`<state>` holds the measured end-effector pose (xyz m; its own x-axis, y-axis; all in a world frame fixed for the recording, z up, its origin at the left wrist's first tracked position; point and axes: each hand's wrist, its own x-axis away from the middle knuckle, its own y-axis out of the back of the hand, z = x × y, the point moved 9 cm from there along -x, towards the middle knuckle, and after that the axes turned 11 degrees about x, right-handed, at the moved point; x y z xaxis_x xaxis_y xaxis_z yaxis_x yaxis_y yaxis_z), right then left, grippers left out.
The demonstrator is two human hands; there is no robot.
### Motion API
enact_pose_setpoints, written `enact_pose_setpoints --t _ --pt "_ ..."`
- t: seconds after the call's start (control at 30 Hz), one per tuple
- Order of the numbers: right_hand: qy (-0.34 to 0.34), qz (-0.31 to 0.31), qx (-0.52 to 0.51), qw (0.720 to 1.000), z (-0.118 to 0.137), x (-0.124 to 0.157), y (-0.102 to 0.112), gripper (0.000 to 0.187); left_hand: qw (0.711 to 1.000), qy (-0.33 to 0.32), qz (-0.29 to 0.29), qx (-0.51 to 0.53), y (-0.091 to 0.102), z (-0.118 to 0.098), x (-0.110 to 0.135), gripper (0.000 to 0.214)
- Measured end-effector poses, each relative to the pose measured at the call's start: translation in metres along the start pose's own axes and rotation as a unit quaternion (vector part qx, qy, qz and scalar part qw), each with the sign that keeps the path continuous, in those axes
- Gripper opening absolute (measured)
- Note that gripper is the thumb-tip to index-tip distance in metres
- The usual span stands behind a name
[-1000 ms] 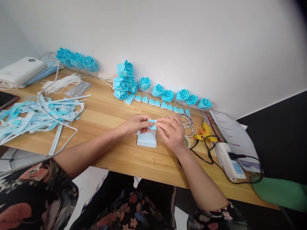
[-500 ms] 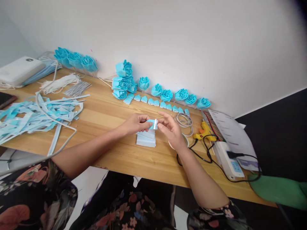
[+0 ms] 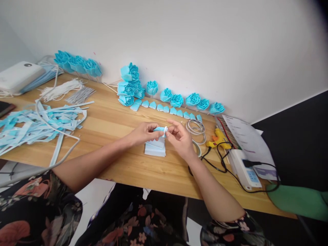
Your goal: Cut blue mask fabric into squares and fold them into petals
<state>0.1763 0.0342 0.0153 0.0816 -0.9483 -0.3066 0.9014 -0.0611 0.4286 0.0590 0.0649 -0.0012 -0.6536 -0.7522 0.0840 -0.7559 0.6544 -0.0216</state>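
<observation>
Both hands meet above the middle of a wooden table [image 3: 115, 119]. My left hand [image 3: 143, 132] pinches one end of a small folded light-blue piece [image 3: 160, 129]. My right hand [image 3: 179, 138] pinches its other end, where a white strip shows. Just below the hands lies a small stack of light-blue cut pieces [image 3: 155, 148]. A row of small folded blue petals [image 3: 164, 108] lies behind the hands. Finished blue fabric roses [image 3: 176, 100] line the wall.
A heap of blue mask strips [image 3: 38, 123] and white ear loops [image 3: 60, 89] lies at the left, with a white box [image 3: 19, 77] behind. At the right are wire coils [image 3: 196, 127], a yellow glue gun [image 3: 217, 138], a white power strip [image 3: 244, 169], black cables and papers [image 3: 243, 136].
The blue piece has turned flatter between my fingers, and its white strip now shows at the right end. My right hand has shifted a little left and down; the view drifted slightly.
</observation>
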Motion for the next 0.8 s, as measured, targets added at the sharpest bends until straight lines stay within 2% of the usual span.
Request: enact_pose_setpoints --t 0.23,0.33,0.47,0.6,0.8 --pt "-0.010 -0.018 0.011 1.000 0.0011 0.0007 0.0011 0.039 1.000 -0.006 0.000 0.024 -0.0012 0.0057 -0.0020 0.027" --pt "-0.016 -0.002 0.007 1.000 0.0027 0.0010 0.0002 0.037 1.000 -0.010 -0.002 0.018 -0.0004 0.0054 -0.0018 0.026" --pt "-0.015 0.043 -0.011 0.999 0.0045 0.0013 -0.0063 0.042 0.999 -0.030 0.007 -0.027 -0.0016 0.0022 -0.0018 0.026" --pt "-0.012 0.036 -0.001 0.999 0.0020 0.0002 -0.0065 0.044 0.996 -0.056 0.006 -0.070 -0.0029 0.0009 -0.0031 0.023" --pt "-0.015 0.017 0.003 1.000 0.0009 -0.0019 -0.0016 0.041 0.999 -0.048 -0.018 0.007 0.0025 0.0020 -0.0036 0.022"
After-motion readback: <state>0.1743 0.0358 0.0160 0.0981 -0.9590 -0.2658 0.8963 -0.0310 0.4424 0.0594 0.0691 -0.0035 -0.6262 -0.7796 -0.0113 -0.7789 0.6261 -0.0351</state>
